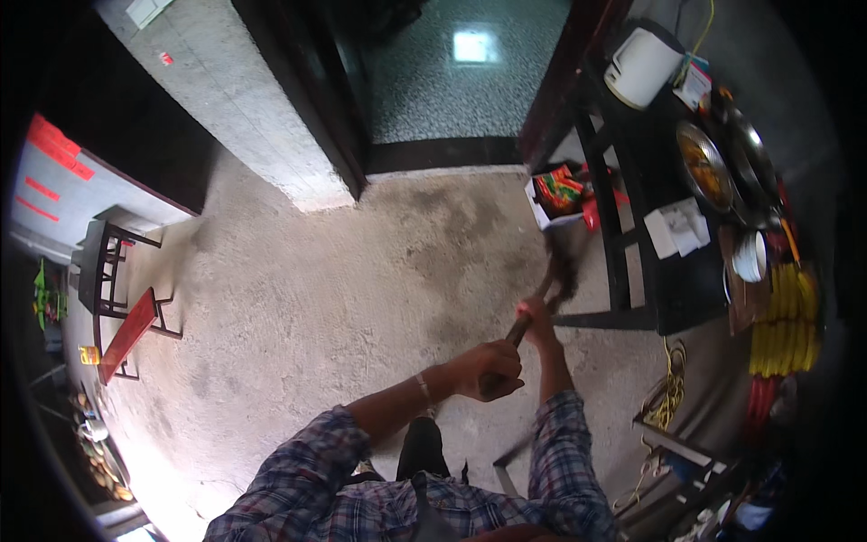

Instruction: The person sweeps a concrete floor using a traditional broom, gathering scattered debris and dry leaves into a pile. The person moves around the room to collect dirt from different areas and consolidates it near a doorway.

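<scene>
Both my hands grip a long wooden handle (519, 332) that slants up and to the right. My left hand (489, 370) is closed round its near end, close to my body. Farther up the handle, my right hand (538, 320) holds on. At the far end is a dark, blurred head (565, 271), which looks like a broom's bristles, low beside the legs of a black table (660, 291). Just beyond it, an open white box (540, 203) with colourful packets stands on the concrete floor (325, 291).
On the table stand a white kettle (642, 66), a metal strainer with food (704, 168), a tissue box (676, 228) and a white bowl (749, 257). A dark doorway sill (443, 154) lies ahead. A red bench (129, 335) is at the left; yellow rope (670, 393) hangs at the right.
</scene>
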Action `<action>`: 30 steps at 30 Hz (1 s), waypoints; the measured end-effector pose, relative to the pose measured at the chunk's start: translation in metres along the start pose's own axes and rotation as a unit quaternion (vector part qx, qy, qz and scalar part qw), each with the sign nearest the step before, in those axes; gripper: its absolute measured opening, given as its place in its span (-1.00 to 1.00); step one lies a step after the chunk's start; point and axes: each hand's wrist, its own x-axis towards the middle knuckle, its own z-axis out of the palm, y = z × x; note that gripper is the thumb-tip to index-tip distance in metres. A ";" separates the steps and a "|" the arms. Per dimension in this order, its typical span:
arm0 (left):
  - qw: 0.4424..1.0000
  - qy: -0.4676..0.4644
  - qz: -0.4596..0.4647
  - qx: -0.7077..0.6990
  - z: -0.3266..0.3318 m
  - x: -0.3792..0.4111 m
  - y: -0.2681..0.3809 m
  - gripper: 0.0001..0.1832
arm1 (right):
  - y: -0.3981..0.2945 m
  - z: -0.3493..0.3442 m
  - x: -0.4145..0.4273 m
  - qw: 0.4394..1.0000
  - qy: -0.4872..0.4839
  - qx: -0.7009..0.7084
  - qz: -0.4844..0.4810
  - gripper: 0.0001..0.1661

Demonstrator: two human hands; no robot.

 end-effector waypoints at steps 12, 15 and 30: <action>0.994 0.032 -0.001 0.105 -0.058 0.048 0.179 -0.72 | -0.228 -0.001 0.050 0.946 -0.087 0.299 -0.091 -0.90; 0.993 0.052 0.035 0.096 -0.078 0.042 0.177 -0.67 | -0.206 0.009 0.065 0.961 -0.046 0.253 -0.101 -0.80; 0.886 0.237 -0.283 0.282 -0.088 -0.161 0.207 -0.77 | -0.329 0.276 0.001 0.890 -0.199 0.382 -0.148 -0.74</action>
